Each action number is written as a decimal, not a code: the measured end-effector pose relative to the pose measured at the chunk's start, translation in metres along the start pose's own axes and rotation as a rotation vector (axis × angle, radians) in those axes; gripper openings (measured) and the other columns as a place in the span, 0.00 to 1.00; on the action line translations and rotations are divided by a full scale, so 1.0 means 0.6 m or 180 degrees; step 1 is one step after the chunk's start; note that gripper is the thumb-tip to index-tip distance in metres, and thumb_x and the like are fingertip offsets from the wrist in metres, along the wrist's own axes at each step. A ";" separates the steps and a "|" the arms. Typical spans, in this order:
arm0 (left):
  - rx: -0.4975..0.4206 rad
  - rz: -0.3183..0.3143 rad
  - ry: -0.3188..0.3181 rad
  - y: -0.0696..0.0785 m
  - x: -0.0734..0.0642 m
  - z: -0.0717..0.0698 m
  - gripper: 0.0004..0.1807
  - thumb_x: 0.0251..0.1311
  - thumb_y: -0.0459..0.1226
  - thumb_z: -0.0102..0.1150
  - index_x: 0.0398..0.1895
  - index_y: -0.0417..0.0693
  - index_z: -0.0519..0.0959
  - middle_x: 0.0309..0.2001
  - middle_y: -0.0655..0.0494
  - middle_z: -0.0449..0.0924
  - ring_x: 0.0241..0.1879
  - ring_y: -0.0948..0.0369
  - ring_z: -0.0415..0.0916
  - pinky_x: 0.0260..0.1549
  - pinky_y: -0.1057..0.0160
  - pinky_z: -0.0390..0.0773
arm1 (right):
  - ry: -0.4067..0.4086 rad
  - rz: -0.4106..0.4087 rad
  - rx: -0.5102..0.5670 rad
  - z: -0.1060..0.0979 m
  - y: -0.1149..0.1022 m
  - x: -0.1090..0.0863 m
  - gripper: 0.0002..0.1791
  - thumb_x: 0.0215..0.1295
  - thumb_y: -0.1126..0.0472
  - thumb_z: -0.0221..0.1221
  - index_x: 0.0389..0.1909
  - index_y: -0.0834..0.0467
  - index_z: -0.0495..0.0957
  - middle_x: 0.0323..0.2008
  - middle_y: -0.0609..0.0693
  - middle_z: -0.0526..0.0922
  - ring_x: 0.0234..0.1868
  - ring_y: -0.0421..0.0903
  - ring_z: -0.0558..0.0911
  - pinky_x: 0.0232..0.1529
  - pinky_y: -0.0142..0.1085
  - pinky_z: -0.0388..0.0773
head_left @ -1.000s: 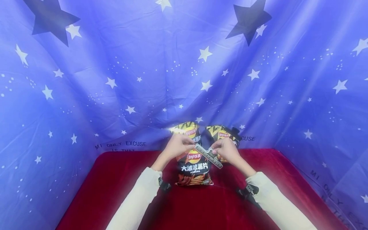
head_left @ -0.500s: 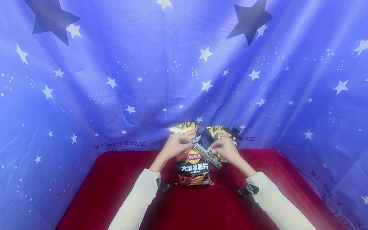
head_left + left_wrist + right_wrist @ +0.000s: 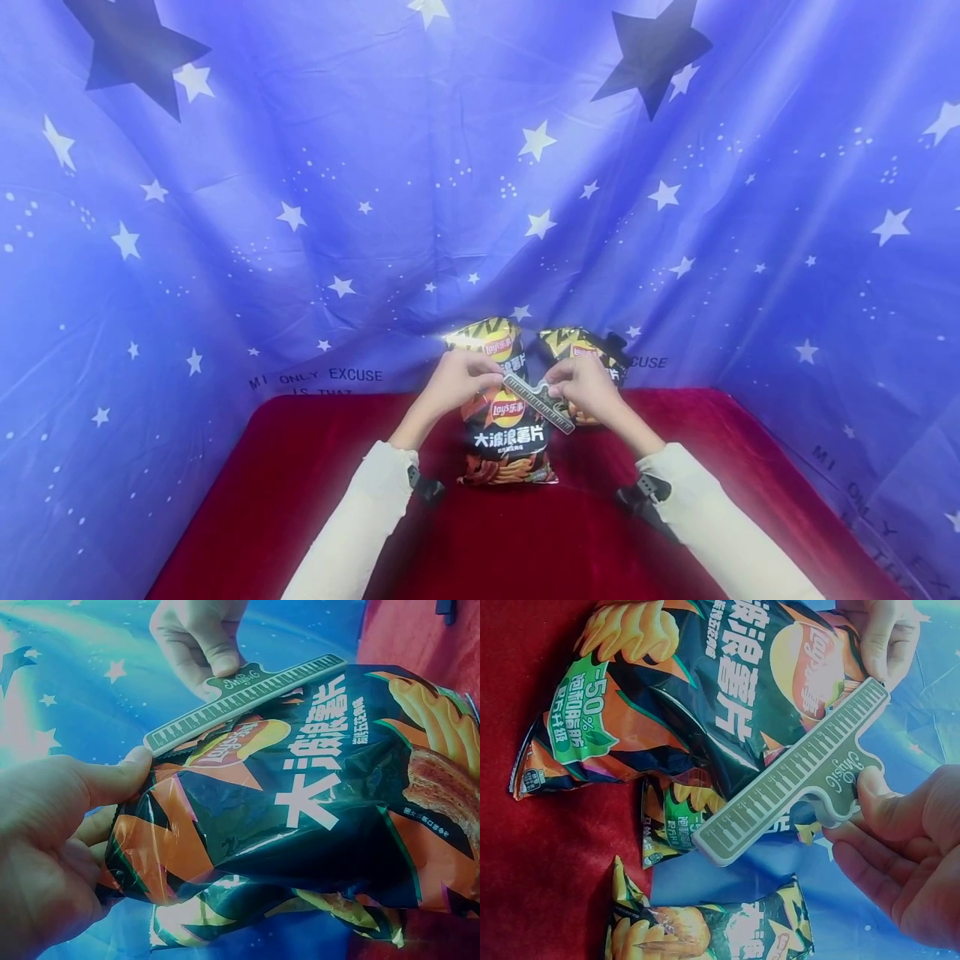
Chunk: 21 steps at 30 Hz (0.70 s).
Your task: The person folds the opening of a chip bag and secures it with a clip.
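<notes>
Black chip bag (image 3: 508, 442) has its upper edge pinched by the left hand (image 3: 459, 379); the right hand (image 3: 591, 387) pinches a clip (image 3: 538, 404) slanting across it. Squaring the clip to a taut edge should grip best.

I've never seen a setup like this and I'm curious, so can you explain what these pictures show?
No machine here: the left grip and right grip are a person's bare hands. The wide view comes from the head, looking forward and down; the two close views come from the wrists. On red cloth, before a starry blue curtain, are a front chip bag, a back bag behind it and a side bag to the right. The left grip pinches the front chip bag's upper corner; the right grip pinches a piano-patterned clip at its top edge. I can't tell whether it's clamped on.
</notes>
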<state>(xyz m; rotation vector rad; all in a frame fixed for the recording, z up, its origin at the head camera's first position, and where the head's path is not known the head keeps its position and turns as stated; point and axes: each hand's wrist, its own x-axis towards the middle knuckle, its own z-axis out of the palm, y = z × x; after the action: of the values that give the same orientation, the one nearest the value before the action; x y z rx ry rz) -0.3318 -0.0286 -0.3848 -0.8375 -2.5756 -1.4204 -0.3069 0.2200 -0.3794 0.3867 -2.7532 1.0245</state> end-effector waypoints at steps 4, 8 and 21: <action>-0.0018 -0.0040 -0.0013 0.001 0.000 0.000 0.05 0.61 0.36 0.70 0.39 0.49 0.90 0.35 0.53 0.91 0.19 0.63 0.78 0.24 0.65 0.81 | -0.0009 0.0033 -0.0016 0.000 -0.002 0.001 0.08 0.53 0.71 0.71 0.35 0.63 0.89 0.36 0.59 0.90 0.38 0.51 0.86 0.43 0.44 0.86; -0.0006 -0.0049 -0.0027 0.001 0.002 0.000 0.08 0.59 0.37 0.71 0.41 0.47 0.89 0.37 0.51 0.91 0.23 0.63 0.82 0.28 0.64 0.83 | 0.0011 0.0057 0.0052 0.000 -0.007 0.001 0.08 0.53 0.72 0.70 0.36 0.63 0.88 0.36 0.59 0.90 0.38 0.51 0.86 0.40 0.43 0.86; 0.0054 -0.0035 -0.0060 -0.001 0.004 -0.001 0.07 0.58 0.37 0.72 0.40 0.48 0.89 0.38 0.51 0.91 0.33 0.64 0.86 0.38 0.65 0.84 | -0.0111 -0.0095 0.0075 -0.001 -0.005 0.011 0.11 0.53 0.72 0.69 0.39 0.65 0.87 0.38 0.60 0.90 0.42 0.55 0.87 0.50 0.49 0.85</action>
<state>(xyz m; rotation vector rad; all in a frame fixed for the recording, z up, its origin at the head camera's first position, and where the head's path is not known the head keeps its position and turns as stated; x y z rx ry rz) -0.3345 -0.0283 -0.3840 -0.8398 -2.6061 -1.3980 -0.3123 0.2171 -0.3753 0.4523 -2.7595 1.0537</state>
